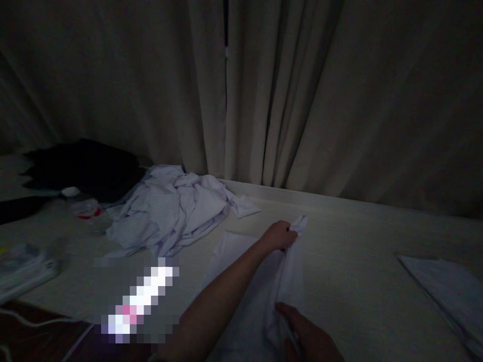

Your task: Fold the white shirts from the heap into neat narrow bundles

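While the left hand point(279, 235) pinches the white garment's point(260, 281) far corner at twelve o'clock, the right hand point(302, 334) grips its near edge — best kept taut and flat on the bed point(358, 261).

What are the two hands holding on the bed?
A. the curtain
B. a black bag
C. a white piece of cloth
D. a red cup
C: the left hand grips the far end of the white cloth and the right hand grips it nearer the camera, while the curtain hangs untouched behind.
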Demonstrator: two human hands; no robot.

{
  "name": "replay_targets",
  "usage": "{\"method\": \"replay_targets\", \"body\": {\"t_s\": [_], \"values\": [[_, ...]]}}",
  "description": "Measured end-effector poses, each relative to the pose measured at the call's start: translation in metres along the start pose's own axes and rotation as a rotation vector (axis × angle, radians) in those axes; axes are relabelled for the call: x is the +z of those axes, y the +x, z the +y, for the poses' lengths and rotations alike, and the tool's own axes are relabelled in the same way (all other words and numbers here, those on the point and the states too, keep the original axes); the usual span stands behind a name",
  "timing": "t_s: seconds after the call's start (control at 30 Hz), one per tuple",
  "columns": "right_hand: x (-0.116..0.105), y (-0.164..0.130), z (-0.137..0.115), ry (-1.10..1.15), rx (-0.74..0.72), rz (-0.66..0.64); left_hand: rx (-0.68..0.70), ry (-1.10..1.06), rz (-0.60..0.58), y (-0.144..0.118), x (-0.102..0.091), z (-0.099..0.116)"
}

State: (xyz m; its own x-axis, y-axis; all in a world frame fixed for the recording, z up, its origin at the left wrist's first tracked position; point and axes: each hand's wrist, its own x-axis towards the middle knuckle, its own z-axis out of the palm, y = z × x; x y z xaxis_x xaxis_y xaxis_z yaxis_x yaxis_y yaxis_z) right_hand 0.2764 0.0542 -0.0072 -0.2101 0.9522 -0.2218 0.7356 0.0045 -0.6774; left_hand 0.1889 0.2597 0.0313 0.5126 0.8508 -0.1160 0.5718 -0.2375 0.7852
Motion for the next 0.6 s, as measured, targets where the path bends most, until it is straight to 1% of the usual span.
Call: {"method": "replay_targets", "body": {"t_s": [0.03,0.07,0.13,0.2,0.27,0.37,0.47,0.53,0.6], "values": [[0.001,0.01,-0.019,0.016,-0.081,-0.035,-0.009,-0.045,0.01,-0.003,-0.013,-0.006],[0.004,0.02,-0.037,0.027,-0.138,-0.042,-0.021,-0.081,0.027,-0.006,-0.025,-0.014],[0.015,0.04,-0.068,0.047,-0.218,-0.06,-0.064,-0.128,0.075,-0.014,-0.049,-0.035],[0.033,0.058,-0.091,0.073,-0.266,-0.09,-0.137,-0.158,0.119,-0.025,-0.067,-0.061],[0.058,0.074,-0.106,0.109,-0.276,-0.099,-0.232,-0.18,0.143,-0.038,-0.079,-0.091],[0.102,0.097,-0.113,0.089,-0.26,-0.125,-0.38,-0.169,0.189,-0.058,-0.081,-0.134],[0.136,0.115,-0.11,-0.037,-0.25,-0.246,-0.459,-0.153,0.228,-0.07,-0.073,-0.165],[0.147,0.121,-0.108,-0.123,-0.227,-0.311,-0.456,-0.154,0.241,-0.073,-0.067,-0.176],[0.148,0.121,-0.109,-0.196,-0.197,-0.339,-0.414,-0.153,0.268,-0.071,-0.064,-0.178]]}}
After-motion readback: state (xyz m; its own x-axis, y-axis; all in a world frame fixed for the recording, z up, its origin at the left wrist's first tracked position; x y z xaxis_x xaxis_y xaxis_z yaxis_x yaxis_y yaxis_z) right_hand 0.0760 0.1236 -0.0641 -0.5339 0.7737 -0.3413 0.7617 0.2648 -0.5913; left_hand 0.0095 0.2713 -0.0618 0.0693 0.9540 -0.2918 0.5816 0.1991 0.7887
